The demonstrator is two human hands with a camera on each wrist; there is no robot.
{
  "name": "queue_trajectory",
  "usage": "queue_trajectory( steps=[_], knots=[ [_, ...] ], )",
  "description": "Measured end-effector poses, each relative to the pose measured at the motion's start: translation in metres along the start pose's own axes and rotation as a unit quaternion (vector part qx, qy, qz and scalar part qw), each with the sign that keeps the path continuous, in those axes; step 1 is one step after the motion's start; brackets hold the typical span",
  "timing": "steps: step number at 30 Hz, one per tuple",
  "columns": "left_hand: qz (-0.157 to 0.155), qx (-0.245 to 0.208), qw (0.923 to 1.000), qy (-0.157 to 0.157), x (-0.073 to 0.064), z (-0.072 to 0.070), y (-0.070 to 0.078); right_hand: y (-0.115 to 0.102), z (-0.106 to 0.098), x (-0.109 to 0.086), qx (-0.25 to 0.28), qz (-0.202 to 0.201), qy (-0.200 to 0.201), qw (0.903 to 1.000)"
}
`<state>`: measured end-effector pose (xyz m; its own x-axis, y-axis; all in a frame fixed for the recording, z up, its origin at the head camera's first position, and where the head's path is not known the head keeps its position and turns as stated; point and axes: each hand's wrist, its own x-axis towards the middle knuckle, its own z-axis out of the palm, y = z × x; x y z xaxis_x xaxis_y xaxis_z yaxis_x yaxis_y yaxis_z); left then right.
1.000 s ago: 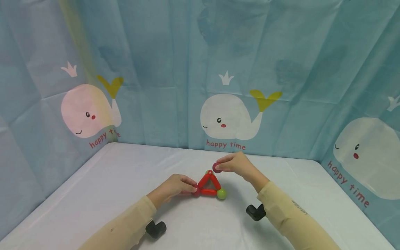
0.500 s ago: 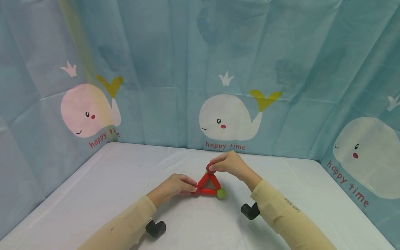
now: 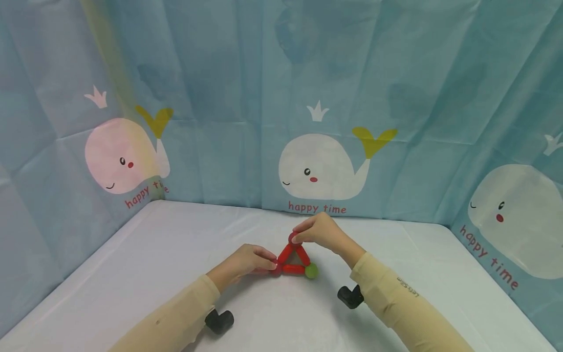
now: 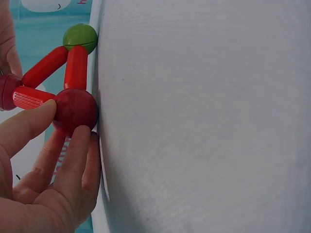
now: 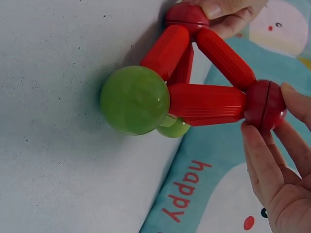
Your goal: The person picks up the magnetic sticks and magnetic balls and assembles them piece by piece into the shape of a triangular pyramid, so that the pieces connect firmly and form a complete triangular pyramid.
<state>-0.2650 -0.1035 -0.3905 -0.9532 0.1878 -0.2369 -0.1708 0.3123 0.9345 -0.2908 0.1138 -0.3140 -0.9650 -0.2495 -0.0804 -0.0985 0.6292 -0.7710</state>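
A pyramid-like frame of red toy rods [image 5: 209,103] and balls stands on the white table. My left hand [image 3: 246,261] grips a dark red ball [image 4: 77,110] at its lower left corner, thumb and fingertips on either side. At the top, my right hand [image 3: 326,234] pinches another dark red ball [image 5: 265,104], which touches the upper ends of the rods. A green ball [image 5: 135,99] forms the near right corner. Partly hidden behind the rods, a second green ball [image 5: 174,128] shows in the right wrist view.
The white tabletop [image 3: 281,318] spreads around the frame. Behind it hangs a blue curtain [image 3: 220,98] printed with whales. A black mount piece [image 3: 220,321] hangs under the left sleeve, and a similar black piece [image 3: 350,297] under the right one.
My right hand has moved left with its dark red ball, from beside the frame's top onto the rod ends there. The left hand keeps its grip in the same place.
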Motion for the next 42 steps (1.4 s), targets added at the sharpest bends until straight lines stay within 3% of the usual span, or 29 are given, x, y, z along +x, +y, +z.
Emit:
queue_trajectory(
  steps=[15,20,29,42],
  knots=[
    [-0.002,0.022,0.9998,0.001,0.001,-0.001,0.002,0.004,-0.001,-0.002,0.007,0.008,-0.009,0.9999],
    [-0.001,0.021,0.9998,-0.002,0.001,0.0,0.001,0.013,-0.003,0.0,0.01,0.028,0.0,0.9996],
    [0.003,0.025,0.9997,-0.002,0.002,-0.001,-0.001,0.033,-0.006,-0.003,0.065,0.039,-0.006,0.9971],
    [-0.007,0.034,0.9994,0.005,0.001,0.002,0.001,0.045,0.006,-0.005,0.071,0.035,-0.029,0.9964]
  ],
)
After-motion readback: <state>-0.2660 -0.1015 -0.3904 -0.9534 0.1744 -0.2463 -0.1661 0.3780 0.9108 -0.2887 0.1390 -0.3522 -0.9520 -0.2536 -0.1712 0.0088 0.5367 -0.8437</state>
